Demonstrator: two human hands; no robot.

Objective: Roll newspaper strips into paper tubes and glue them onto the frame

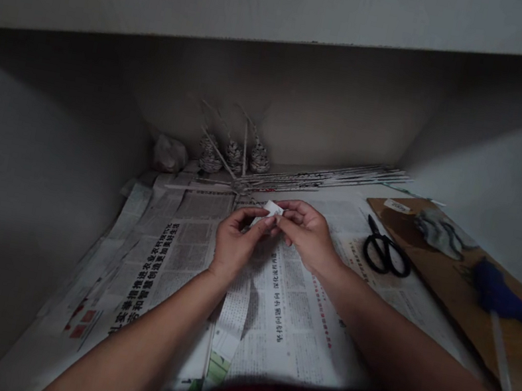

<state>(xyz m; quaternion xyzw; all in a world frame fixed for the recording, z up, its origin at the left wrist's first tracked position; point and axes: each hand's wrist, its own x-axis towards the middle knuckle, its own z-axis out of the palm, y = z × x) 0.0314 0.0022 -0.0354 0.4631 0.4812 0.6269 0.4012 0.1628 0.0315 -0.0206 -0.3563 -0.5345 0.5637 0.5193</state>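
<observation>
Between my two hands, over the middle of the table, is the end of a newspaper strip (273, 209). My left hand (241, 236) pinches it between thumb and fingers from the left. From the right, my right hand (307, 234) grips the same end, its fingertips almost meeting the left thumb. The rest of the strip appears to hang down toward me below the hands. Flat newspaper sheets (291, 309) lie under both hands. Black-handled scissors (387, 250) rest to the right of my right hand.
At the back stand several woven paper pieces (233, 156) with sticks rising from them, beside a bundle of thin paper rods (334, 180). A crumpled plastic bag (170, 154) sits at back left. On the right, a brown board (456, 294) holds a blue glue gun (510, 297) and a glove (439, 232).
</observation>
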